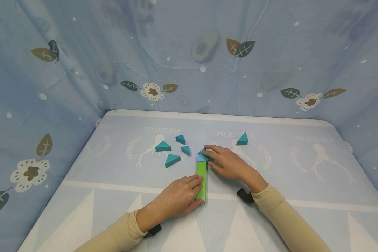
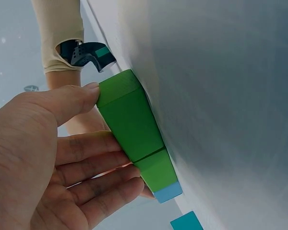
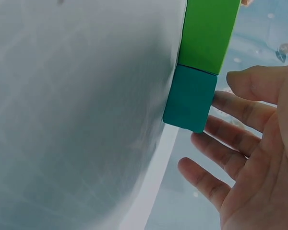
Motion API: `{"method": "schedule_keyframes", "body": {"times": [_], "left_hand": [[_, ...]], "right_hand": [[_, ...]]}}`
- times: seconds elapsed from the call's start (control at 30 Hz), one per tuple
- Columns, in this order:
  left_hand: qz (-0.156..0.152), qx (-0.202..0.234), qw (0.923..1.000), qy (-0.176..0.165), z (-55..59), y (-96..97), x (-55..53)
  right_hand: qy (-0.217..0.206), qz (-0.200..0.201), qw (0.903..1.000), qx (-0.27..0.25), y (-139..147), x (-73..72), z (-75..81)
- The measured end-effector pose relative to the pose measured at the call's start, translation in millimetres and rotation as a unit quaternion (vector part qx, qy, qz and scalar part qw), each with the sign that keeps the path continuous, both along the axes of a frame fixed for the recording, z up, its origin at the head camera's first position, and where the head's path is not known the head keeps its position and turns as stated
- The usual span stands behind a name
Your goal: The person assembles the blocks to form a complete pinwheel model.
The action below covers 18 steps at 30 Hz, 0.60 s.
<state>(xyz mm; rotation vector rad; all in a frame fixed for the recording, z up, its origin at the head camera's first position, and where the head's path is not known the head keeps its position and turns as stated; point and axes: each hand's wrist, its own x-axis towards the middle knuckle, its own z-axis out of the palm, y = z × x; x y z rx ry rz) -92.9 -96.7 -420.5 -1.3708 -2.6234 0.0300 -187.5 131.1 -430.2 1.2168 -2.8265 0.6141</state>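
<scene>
A strip of green blocks lies end to end on the table, with a seam between two of them in the left wrist view. My left hand rests along it, thumb on the near end of the closer green block, fingers nearly straight on its top. At the far end sit a light blue triangular block and teal triangular blocks, partly hidden by my right hand. In the right wrist view, that hand's extended fingers touch a teal block that adjoins the green.
To the strip's left lie several loose teal triangular blocks, among them a larger one and a small one. Another teal triangle stands beyond my right hand. A patterned curtain borders the table's far edge.
</scene>
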Motion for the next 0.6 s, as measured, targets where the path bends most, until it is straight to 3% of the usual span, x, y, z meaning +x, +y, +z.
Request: {"method": "schedule_keyframes", "body": {"times": [0.37, 0.6], "left_hand": [[0.002, -0.005, 1.0, 0.003, 0.2, 1.2, 0.1], [0.003, 0.0, 1.0, 0.006, -0.3, 1.7, 0.9]], "right_hand": [[0.012, 0.023, 0.9997, 0.002, -6.0, 3.9, 0.6], [0.003, 0.013, 0.9999, 0.009, -4.4, 5.4, 3.7]]}}
